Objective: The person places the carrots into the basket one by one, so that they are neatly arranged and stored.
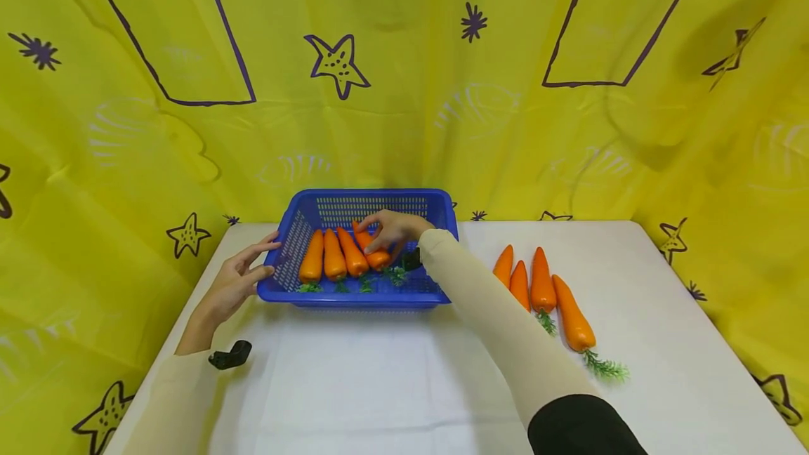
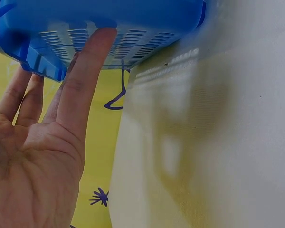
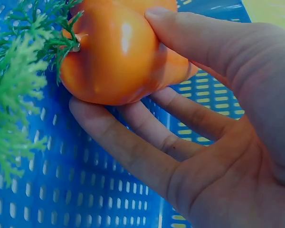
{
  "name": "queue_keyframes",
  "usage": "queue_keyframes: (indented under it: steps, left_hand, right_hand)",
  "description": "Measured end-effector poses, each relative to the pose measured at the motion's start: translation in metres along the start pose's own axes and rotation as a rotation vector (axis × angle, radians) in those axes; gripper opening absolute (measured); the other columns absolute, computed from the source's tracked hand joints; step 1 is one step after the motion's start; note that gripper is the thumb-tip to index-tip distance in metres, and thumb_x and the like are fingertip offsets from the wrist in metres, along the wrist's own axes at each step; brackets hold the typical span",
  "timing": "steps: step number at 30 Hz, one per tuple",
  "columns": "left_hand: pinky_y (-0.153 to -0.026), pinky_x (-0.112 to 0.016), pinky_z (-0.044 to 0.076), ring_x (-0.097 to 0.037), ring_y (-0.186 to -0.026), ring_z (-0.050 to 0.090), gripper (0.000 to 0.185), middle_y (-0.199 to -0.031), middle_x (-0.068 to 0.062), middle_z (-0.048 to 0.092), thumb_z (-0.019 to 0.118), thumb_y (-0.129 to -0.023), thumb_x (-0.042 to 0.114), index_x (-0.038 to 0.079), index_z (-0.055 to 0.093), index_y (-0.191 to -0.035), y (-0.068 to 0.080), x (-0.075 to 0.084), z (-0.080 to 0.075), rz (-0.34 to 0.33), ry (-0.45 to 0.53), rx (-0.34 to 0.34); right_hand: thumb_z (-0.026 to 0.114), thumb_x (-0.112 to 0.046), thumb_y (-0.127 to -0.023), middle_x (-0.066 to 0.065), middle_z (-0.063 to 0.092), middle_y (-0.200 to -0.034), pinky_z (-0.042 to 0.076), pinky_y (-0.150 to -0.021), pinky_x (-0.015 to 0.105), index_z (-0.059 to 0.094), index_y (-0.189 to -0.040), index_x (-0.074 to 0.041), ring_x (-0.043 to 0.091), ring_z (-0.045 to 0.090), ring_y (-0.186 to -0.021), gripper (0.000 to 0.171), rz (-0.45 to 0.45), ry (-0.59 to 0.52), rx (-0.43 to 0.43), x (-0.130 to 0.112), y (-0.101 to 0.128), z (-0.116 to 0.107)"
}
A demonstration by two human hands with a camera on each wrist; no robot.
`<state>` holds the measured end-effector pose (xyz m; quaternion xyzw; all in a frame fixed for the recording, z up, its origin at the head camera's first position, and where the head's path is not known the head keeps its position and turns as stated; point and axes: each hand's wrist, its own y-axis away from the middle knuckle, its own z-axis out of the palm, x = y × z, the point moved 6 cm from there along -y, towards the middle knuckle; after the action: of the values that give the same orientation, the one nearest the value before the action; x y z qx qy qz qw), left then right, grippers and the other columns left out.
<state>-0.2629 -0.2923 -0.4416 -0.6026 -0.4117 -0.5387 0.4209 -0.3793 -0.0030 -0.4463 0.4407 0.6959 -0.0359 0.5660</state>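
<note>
A blue plastic basket (image 1: 354, 297) stands at the back of the table, with several orange carrots (image 1: 335, 258) lying side by side in it, leafy ends toward the front. My right hand (image 1: 396, 229) reaches inside and holds the rightmost carrot (image 3: 118, 57). In the right wrist view the thumb lies on top of this carrot and the fingers curve beneath it, close over the perforated basket floor. At the basket's left side, my left hand (image 1: 230, 285) touches the rim with extended fingers. The left wrist view shows these fingers (image 2: 76, 95) spread against the outer wall.
More carrots (image 1: 571, 314) with green tops lie on the white tabletop (image 1: 354, 385) to the right, partly hidden by the right sleeve (image 1: 493, 321). A yellow patterned curtain (image 1: 404, 125) rises right behind the basket and along both sides.
</note>
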Motion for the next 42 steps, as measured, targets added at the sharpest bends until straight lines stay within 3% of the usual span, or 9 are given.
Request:
queue_keyframes:
  steps: [19,28,42]
  left_hand:
    - [-0.084,-0.036,0.061,-0.005,-0.129,0.053,0.048,-0.172,-0.005,0.017,0.053,-0.105,-0.001,-0.001,0.044,-0.152,0.0022,0.0037,-0.0018,0.025,0.026,-0.009]
    - [-0.085,-0.039,0.061,-0.005,-0.129,0.051,0.048,-0.172,-0.002,0.018,0.054,-0.105,0.002,0.002,0.045,-0.152,-0.0004,0.0024,-0.0011,0.001,0.036,-0.010]
    - [-0.085,-0.039,0.061,-0.006,-0.128,0.051,0.048,-0.172,-0.002,0.018,0.055,-0.105,0.003,0.002,0.045,-0.152,-0.0014,-0.0003,-0.0008,-0.015,0.020,0.003]
  right_hand:
    - [0.080,-0.013,-0.090,0.021,0.062,-0.131,0.065,-0.072,0.043,0.052,-0.151,-0.017,0.031,0.066,-0.106,0.066,-0.006,-0.001,0.039,0.0040,0.0003,0.0094]
    - [0.080,-0.009,-0.090,0.024,0.054,-0.138,0.065,-0.071,0.046,0.053,-0.149,-0.015,0.034,0.066,-0.107,0.065,-0.007,-0.037,0.044,0.0037,0.0025,0.0105]
    - [0.076,-0.027,-0.095,0.022,0.050,-0.148,0.064,-0.077,0.042,0.044,-0.156,-0.021,0.031,0.061,-0.118,0.069,-0.001,0.109,0.044,0.0026,0.0089,0.0108]
